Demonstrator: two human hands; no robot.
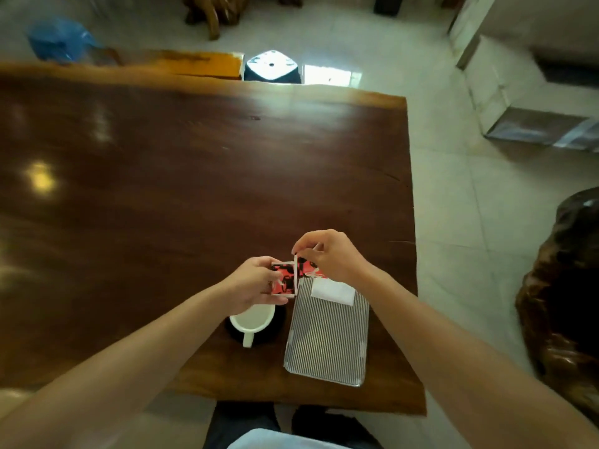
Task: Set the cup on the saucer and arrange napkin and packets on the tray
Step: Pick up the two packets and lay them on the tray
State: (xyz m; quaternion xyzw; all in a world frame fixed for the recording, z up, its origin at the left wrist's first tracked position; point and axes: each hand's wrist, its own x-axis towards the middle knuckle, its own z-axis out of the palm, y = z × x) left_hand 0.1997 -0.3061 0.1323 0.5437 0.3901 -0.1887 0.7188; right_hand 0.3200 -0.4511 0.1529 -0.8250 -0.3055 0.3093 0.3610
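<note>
A white cup (253, 320) stands on a dark saucer (275, 328) on the wooden table, its handle towards me. To its right lies a ribbed metal tray (327, 345) with a folded white napkin (334, 292) at its far end. My left hand (251, 286) grips a red and black packet (285, 280) above the cup's far side. My right hand (327, 254) pinches a second red and black packet (306, 265) just beyond the tray's far edge. The two packets touch edge to edge.
The dark wooden table (194, 189) stretches far to the left and ahead. Its right edge runs close beside the tray. A carved wooden seat (564, 286) stands on the tiled floor at the right. A stool (272, 64) is beyond the far edge.
</note>
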